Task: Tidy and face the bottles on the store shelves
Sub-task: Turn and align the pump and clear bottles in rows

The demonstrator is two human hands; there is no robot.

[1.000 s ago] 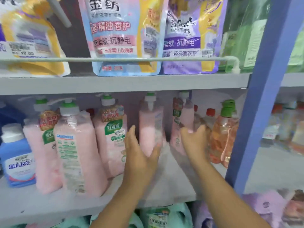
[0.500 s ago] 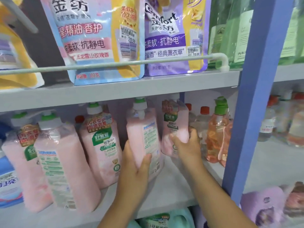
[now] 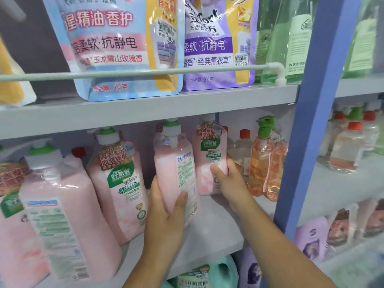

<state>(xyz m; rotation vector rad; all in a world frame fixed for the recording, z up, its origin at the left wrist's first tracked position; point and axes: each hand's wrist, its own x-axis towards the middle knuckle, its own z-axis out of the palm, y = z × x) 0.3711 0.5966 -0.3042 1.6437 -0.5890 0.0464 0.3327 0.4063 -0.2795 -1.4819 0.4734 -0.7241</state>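
Grip: left hand (image 3: 166, 215) is wrapping around the low part of a pink pump bottle (image 3: 175, 173) in the middle of the frame, thumb pressing on its label. Right hand (image 3: 227, 181) is closing on the next pink bottle (image 3: 209, 161), just to the right, thumb on its front.
Where the bottles are: both are standing on the grey shelf (image 3: 207, 231), lower middle of the frame, touching or almost touching each other.
Which way they are facing: the left-hand bottle is showing its back label with small print. The right-hand one is showing its green front label.
Neighbours: more pink bottles are sitting at lower left. An orange bottle (image 3: 259, 159) is standing right beside the right hand.
Step, I think: turning the backwards bottle so its front is looking out.
Doing it well: keep the bottle standing up, spin it slowly, and stop when the green label is facing out like the others.
Watch out: the orange bottle is close and could get bumped.
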